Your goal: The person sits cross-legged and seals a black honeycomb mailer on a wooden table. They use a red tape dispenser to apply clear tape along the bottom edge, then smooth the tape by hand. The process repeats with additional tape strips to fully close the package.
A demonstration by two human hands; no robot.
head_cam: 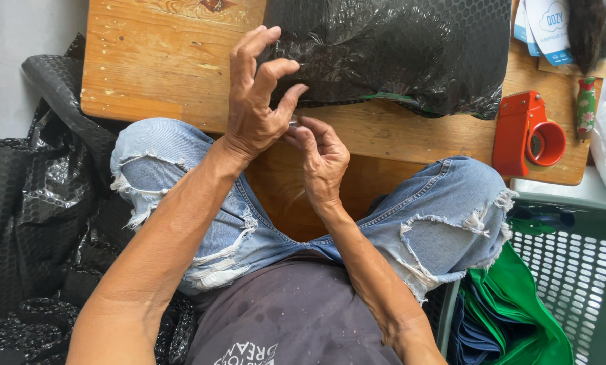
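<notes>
A parcel wrapped in black bubble wrap [391, 51], glossy and dimpled, lies on the worn wooden desk [154, 67], its top cut off by the frame. At its near edge the left hand [252, 101] has fingers loosely spread and curled, thumb meeting the right hand [323, 159], whose fingers pinch something small and clear, too small to identify. A red plastic tape dispenser [527, 135] sits to the right. White and blue printed cards [543, 27] lie at the top corner, partly hidden. More black bubble wrap [39, 216] heaps on the left; a green perforated basket [573, 263] holds green fabric
</notes>
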